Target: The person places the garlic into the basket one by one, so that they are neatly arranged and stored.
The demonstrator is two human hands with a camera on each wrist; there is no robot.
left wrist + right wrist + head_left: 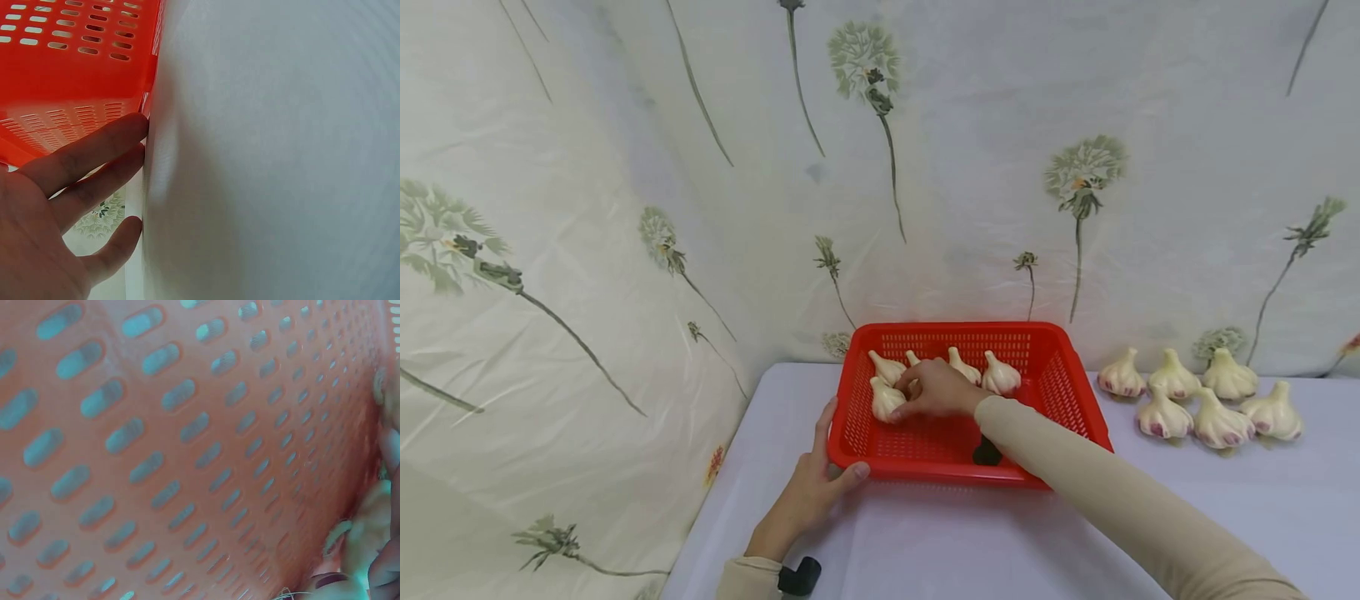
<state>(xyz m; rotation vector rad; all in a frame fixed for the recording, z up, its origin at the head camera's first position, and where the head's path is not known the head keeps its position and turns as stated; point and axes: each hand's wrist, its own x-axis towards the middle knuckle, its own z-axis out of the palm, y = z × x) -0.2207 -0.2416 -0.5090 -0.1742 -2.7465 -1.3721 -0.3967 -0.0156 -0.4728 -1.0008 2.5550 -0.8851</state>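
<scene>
Inside a red plastic basket [925, 472], my right hand [938, 388] pinches a garlic bulb [886, 402] between thumb and fingers at the left end. Behind that bulb lies another garlic bulb [887, 369], and a further one [913, 358] is partly hidden by the hand. To the hand's right are two more garlic bulbs [1000, 375]. My left hand [812, 492] touches the basket's front left corner, thumb by the front rim, fingers along the outer left side. In the left wrist view its fingers [94, 150] look extended beside the perforated wall.
Several garlic bulbs [1221, 419] stand in two rows on the white-covered table [970, 542], right of the basket. A sheet [970, 167] printed with dandelions hangs behind and to the left. The basket's perforated wall [187, 456] fills most of the right wrist view.
</scene>
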